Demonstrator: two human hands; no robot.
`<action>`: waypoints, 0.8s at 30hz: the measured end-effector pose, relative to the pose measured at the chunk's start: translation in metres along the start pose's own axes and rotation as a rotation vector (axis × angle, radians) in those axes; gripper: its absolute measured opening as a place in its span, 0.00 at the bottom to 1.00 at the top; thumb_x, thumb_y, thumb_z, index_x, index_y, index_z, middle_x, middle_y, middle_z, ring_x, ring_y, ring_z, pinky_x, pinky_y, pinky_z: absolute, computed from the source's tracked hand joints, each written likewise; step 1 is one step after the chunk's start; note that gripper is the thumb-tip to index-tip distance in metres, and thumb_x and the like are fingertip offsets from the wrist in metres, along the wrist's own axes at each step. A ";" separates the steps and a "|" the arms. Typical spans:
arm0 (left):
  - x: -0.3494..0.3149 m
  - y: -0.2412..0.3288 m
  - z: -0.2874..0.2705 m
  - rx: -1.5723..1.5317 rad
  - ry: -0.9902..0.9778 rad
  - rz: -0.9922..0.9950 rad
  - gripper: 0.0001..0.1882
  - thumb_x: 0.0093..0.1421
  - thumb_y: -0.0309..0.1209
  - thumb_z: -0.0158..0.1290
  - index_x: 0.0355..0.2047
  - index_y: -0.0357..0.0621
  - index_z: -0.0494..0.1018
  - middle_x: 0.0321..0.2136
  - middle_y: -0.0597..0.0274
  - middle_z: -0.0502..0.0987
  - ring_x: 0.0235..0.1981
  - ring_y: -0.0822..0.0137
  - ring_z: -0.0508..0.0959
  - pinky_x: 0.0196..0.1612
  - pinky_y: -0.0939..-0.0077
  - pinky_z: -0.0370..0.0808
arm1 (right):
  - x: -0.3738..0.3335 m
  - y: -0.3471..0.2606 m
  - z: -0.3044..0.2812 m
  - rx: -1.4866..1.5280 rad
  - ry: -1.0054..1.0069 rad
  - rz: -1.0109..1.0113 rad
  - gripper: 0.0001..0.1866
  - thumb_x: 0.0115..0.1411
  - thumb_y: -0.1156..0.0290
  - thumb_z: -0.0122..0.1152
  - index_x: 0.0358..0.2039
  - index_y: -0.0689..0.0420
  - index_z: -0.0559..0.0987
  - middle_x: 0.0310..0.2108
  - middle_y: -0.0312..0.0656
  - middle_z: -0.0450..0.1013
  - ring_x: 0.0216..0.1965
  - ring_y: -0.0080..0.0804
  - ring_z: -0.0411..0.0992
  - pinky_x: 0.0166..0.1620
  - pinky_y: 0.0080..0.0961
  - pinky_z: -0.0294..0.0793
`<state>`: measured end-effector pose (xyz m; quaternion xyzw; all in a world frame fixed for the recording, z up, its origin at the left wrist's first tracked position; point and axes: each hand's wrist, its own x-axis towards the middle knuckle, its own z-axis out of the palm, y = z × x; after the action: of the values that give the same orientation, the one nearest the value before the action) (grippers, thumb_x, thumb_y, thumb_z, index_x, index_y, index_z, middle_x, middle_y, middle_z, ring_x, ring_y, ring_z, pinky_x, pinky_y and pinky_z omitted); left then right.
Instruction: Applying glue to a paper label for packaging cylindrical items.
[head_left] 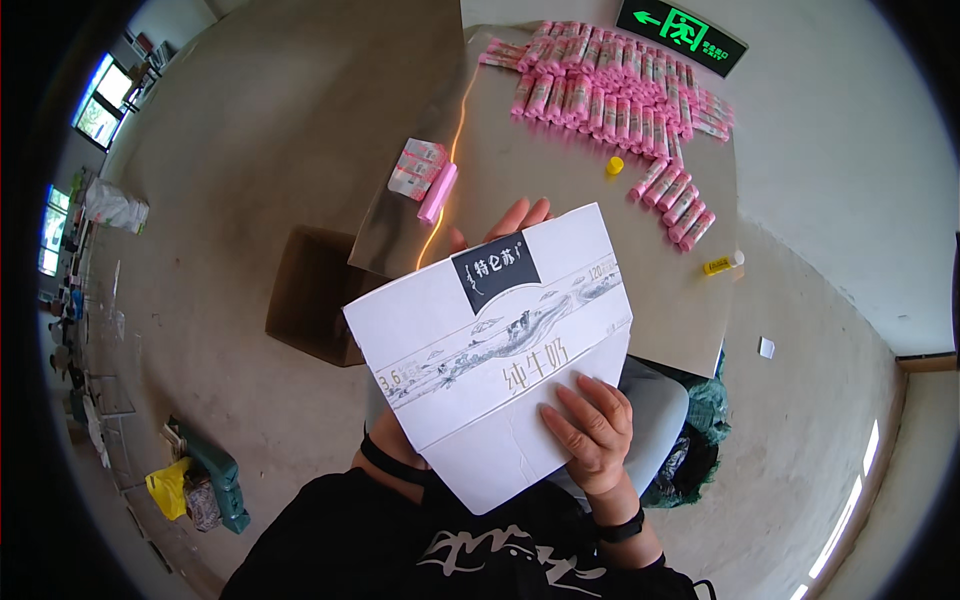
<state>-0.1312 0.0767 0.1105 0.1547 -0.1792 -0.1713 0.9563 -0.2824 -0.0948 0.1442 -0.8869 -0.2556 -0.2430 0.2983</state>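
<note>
A white cardboard milk carton box (480,390) with a dark label and a grey landscape print is held up in front of my body, tilted. My left hand (518,218) supports it from behind; only its fingertips show past the top edge, and the palm is hidden by the box. Against the lower front panel rests my right hand (592,430), its fingers laid on the cardboard near the right edge. Whether the box has anything inside cannot be seen.
Many pink wrapped rolls (600,105) are stacked on the shiny metal table (480,140). Nearer lie a pink roll (437,194), printed packets (416,168), a yellow cap (615,166) and a yellow bottle (718,265). A brown open carton (310,300) stands left of the table; a grey stool (655,410) is below.
</note>
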 end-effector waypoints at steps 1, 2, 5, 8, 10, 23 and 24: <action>-0.001 0.001 0.005 -0.001 -0.002 -0.001 0.44 0.58 0.69 0.25 0.66 0.54 0.49 0.68 0.57 0.40 0.69 0.60 0.38 0.67 0.49 0.35 | -0.002 -0.003 -0.001 -0.004 0.007 0.004 0.14 0.43 0.72 0.59 0.33 0.50 0.83 0.39 0.39 0.77 0.45 0.41 0.73 0.47 0.37 0.71; -0.002 0.002 0.009 0.025 -0.031 -0.006 0.43 0.59 0.68 0.25 0.66 0.54 0.49 0.68 0.57 0.40 0.69 0.59 0.38 0.67 0.49 0.35 | -0.003 -0.005 -0.003 -0.007 0.014 0.008 0.14 0.44 0.72 0.59 0.33 0.49 0.83 0.40 0.39 0.77 0.46 0.41 0.73 0.48 0.37 0.71; -0.002 0.003 0.016 0.051 -0.118 -0.003 0.43 0.59 0.68 0.25 0.66 0.54 0.50 0.68 0.56 0.41 0.69 0.58 0.39 0.67 0.49 0.36 | -0.009 -0.011 -0.005 -0.020 0.024 -0.001 0.13 0.46 0.72 0.59 0.34 0.49 0.83 0.40 0.39 0.77 0.47 0.41 0.72 0.48 0.38 0.71; -0.006 0.003 0.035 0.079 -0.128 0.017 0.43 0.60 0.67 0.24 0.66 0.54 0.50 0.68 0.55 0.42 0.69 0.57 0.40 0.67 0.49 0.38 | -0.015 -0.014 -0.007 -0.007 0.028 -0.008 0.15 0.48 0.71 0.59 0.38 0.46 0.83 0.44 0.38 0.76 0.50 0.39 0.71 0.51 0.35 0.69; -0.006 -0.001 0.043 0.099 -0.092 0.027 0.43 0.60 0.67 0.23 0.66 0.54 0.50 0.67 0.55 0.43 0.69 0.57 0.41 0.67 0.48 0.39 | -0.017 -0.017 -0.010 -0.027 0.046 -0.004 0.14 0.48 0.71 0.59 0.37 0.46 0.83 0.43 0.38 0.76 0.50 0.39 0.71 0.51 0.35 0.69; -0.036 0.028 0.085 0.256 0.334 -0.194 0.37 0.65 0.58 0.27 0.64 0.46 0.52 0.55 0.53 0.68 0.58 0.60 0.67 0.59 0.67 0.64 | -0.036 0.010 -0.030 -0.268 0.124 0.075 0.13 0.53 0.70 0.56 0.38 0.46 0.83 0.45 0.41 0.75 0.53 0.44 0.70 0.55 0.41 0.66; -0.036 0.033 0.083 0.256 0.334 -0.199 0.37 0.65 0.58 0.27 0.64 0.46 0.52 0.55 0.53 0.68 0.58 0.60 0.67 0.59 0.67 0.64 | -0.037 0.013 -0.031 -0.287 0.117 0.075 0.13 0.53 0.70 0.55 0.39 0.45 0.83 0.47 0.41 0.75 0.53 0.45 0.69 0.56 0.42 0.65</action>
<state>-0.1866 0.1007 0.1851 0.3181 -0.0223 -0.2128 0.9236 -0.3107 -0.1352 0.1392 -0.9137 -0.1670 -0.3171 0.1916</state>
